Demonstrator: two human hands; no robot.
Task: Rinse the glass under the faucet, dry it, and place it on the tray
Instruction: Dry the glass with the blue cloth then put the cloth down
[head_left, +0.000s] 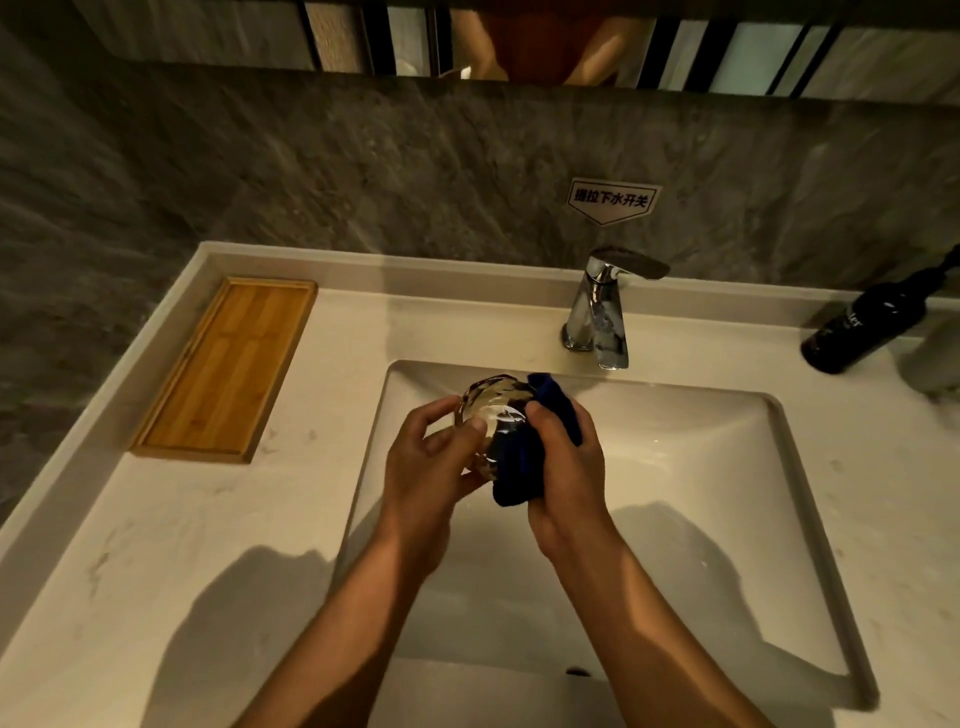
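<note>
Tray (223, 369) first, out at nine o'clock on the counter (208, 571), bare wood showing and nothing on it yet, so the final step is ahead of you. Moving right, your left hand (431, 462) has its fingers curled round the glass (493, 415), gripping it over the sink (701, 467), with the glass tipped so one end faces away from you toward twelve o'clock. Right beside it, your right hand (563, 467) is clenched on a dark blue cloth (524, 462), pressing it against the glass's right side. Up at one o'clock the faucet (602, 312) stands with no stream that I can see, so the rinse looks finished and you're in the drying stage. How dry the glass is I can't tell; it glints too much to judge. Far out at two o'clock a dark bottle (862, 325) sits by the wall, out of your way. What's left, by my reckoning: finish wiping, then carry the glass left to the tray and set it down.
</note>
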